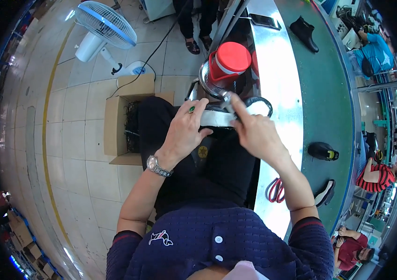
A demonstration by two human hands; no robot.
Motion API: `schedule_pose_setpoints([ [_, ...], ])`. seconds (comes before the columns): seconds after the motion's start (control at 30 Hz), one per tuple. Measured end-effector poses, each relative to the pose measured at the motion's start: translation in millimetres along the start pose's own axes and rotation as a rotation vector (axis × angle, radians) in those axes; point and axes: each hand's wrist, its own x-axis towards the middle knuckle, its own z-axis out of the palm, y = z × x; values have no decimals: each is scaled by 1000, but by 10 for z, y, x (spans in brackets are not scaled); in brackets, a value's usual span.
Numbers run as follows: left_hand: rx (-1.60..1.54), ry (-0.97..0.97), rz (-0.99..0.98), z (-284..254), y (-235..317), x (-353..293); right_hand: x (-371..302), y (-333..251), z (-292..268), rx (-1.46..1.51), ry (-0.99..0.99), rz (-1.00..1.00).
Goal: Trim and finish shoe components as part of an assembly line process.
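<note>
holding shoe [218, 119] in left hand [185, 128], tool [227, 98] in right hand [260, 135]

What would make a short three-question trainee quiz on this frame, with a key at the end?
1. Multiple choice: what is the left hand holding?
A) an electric fan
B) a black-and-white shoe
C) a cardboard box

2. True or false: the phone lies on the shiny metal bench.

3. Fill in the blank: beyond the shoe stands a container with a ____ lid.

Key: 1. B; 2. True; 3. red.
</note>
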Motion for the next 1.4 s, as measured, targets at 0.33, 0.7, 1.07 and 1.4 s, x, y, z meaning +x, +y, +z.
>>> schedule_pose_setpoints([
  [0.33, -462, 0, -269, 8, 122, -557, -288, 160, -217, 189, -260, 142],
  [0.7, -39, 267, -328, -196, -147, -999, -262, -533, -140, 244, -649, -85],
  [1.07, -52, 55, -322, -35, 33, -1138, -252, -588, -43, -119, -638, -303],
  [1.4, -1893, -175, -683, 274, -272, -707, -409, -317, 223, 122, -456, -287],
])
